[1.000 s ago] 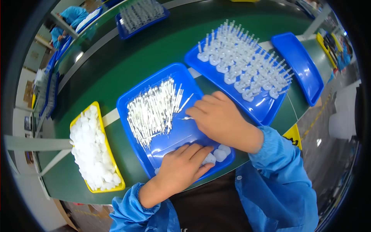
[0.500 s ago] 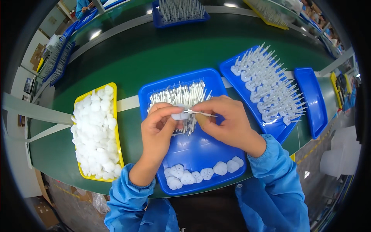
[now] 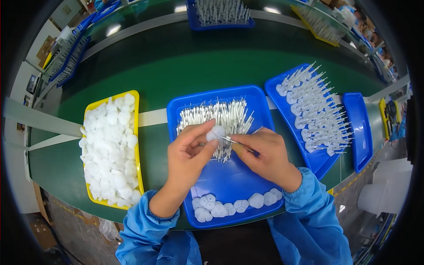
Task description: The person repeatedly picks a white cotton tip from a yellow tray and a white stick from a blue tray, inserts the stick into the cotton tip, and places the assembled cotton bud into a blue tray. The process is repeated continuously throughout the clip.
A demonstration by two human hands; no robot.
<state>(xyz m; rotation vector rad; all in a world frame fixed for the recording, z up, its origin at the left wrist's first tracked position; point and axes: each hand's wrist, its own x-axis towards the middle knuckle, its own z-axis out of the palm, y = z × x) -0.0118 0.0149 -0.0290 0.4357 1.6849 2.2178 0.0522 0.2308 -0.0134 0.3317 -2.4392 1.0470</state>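
Over the middle blue tray (image 3: 221,179), my left hand (image 3: 184,154) is closed on a white lobed disc (image 3: 216,132), gripped between thumb and fingers. My right hand (image 3: 267,152) pinches a thin stick (image 3: 238,143) with a pale front end, its tip meeting the disc's right side. Whether the tip has entered a hole, I cannot make out. Behind both hands lies a dense pile of thin white sticks (image 3: 201,114) in the tray's far half. Along the tray's near edge runs an uneven row of similar white discs (image 3: 256,200).
To the left, a yellow tray (image 3: 138,145) is heaped with white discs (image 3: 108,150). At the right, a tilted blue tray (image 3: 289,119) holds discs with upright sticks (image 3: 316,110). Beyond it stands another blue tray (image 3: 358,132). A filled blue tray (image 3: 221,27) sits across the green table (image 3: 145,62).
The stick now slants down to the right, its tip against the disc. The disc has turned its broad side more into view. The whole scene has shifted slightly with the head.
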